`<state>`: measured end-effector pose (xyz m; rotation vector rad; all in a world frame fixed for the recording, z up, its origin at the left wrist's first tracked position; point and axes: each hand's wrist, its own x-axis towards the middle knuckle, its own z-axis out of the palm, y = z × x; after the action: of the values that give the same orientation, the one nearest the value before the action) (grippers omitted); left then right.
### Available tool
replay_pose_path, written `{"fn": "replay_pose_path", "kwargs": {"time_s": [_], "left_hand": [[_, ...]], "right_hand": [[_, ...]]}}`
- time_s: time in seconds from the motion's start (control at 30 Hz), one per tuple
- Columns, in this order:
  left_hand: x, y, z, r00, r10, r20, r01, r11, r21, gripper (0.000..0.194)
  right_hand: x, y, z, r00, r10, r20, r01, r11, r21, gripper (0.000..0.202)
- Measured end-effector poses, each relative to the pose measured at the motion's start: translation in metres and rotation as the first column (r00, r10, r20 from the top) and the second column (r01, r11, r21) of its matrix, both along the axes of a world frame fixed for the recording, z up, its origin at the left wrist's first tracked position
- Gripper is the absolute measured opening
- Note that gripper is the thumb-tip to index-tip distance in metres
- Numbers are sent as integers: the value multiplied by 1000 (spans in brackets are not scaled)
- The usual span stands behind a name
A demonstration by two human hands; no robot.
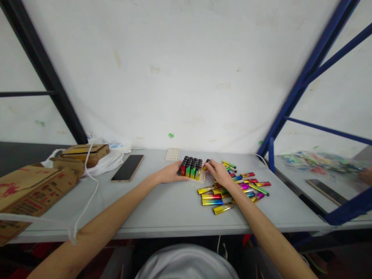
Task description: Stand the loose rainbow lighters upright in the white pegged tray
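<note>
Several lighters (192, 169) with black tops and shiny coloured bodies stand upright in rows in a pale tray (202, 176). My left hand (171, 172) grips the left side of this group, its fingers partly hidden behind it. At the group's right side, my right hand (215, 170) pinches one lighter (207, 162) by its dark top, close to the tray's right edge. Loose shiny lighters (222, 197) in yellow, red, blue, green and purple lie in a pile to the right, partly under my right forearm. Behind the group, a second pale tray (173, 154) lies near the wall.
A phone (128, 167) lies left on the grey table (162, 217). Cardboard boxes (35, 190), a white bag and a white cable are further left. Blue metal posts (271, 155) stand right; beyond them are another phone (327, 190), plastic packets and part of another person's hand.
</note>
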<state>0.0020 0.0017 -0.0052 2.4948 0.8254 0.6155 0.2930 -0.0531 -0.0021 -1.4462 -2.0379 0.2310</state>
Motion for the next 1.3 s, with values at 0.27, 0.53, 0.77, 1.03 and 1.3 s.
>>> {"fn": "replay_pose_path", "kwargs": {"time_s": [0.27, 0.53, 0.77, 1.03, 1.3], "left_hand": [[0, 2, -2, 1000, 6, 5, -6, 1000, -10, 65], [0, 0, 0, 1000, 7, 7, -7, 1000, -16, 68], [0, 0, 0, 1000, 8, -16, -8, 1000, -2, 65], [-1, -2, 1, 999, 8, -32, -8, 1000, -4, 69], [-1, -1, 1, 999, 9, -50, -9, 1000, 1, 66]], "right_hand": [[3, 0, 2, 993, 102, 62, -104, 994, 23, 35], [0, 8, -5, 982, 147, 121, -149, 989, 10, 18], [23, 3, 10, 995, 76, 71, -86, 986, 146, 25], [79, -1, 15, 946, -44, 322, 52, 999, -16, 29], [81, -5, 19, 950, -31, 311, 61, 994, -87, 13]]}}
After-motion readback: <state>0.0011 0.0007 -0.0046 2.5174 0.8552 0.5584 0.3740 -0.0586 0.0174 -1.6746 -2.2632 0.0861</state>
